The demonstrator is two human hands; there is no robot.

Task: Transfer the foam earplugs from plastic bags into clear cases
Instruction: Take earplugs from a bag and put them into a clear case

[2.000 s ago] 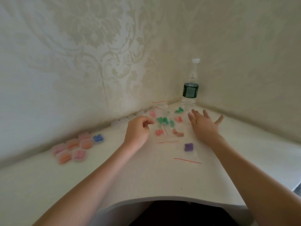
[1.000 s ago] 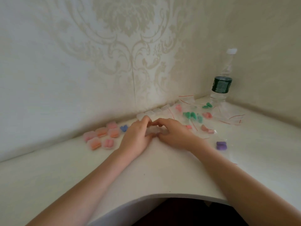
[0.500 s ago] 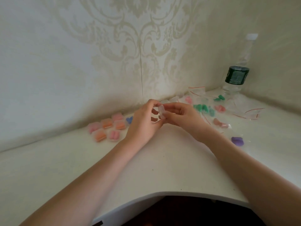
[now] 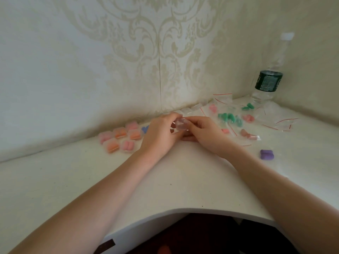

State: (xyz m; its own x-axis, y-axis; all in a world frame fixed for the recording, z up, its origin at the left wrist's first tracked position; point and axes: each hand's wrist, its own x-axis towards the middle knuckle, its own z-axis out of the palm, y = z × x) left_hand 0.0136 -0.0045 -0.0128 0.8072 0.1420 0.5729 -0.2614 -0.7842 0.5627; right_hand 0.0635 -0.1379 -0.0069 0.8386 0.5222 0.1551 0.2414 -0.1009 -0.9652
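My left hand (image 4: 161, 136) and my right hand (image 4: 205, 133) meet above the white table, and both pinch one small clear case (image 4: 180, 124) between their fingertips. The case looks empty, though fingers hide part of it. Left of my hands lie several filled cases (image 4: 119, 140) with pink and orange earplugs, plus a blue one (image 4: 145, 129). To the right lie plastic bags with green earplugs (image 4: 229, 118), pink earplugs (image 4: 248, 118) and a purple pair (image 4: 266, 154). More clear cases (image 4: 192, 109) line the wall behind my hands.
A water bottle (image 4: 268, 83) with a dark green label stands in the back right corner. Flat bags with red strips (image 4: 280, 123) lie near it. The table (image 4: 174, 180) has a curved cut-out front edge, and patterned walls close it at the back and right.
My hands came together from apart, took up a clear case from the table by the wall and raised it a little. The view swung left, shifting the bottle right.
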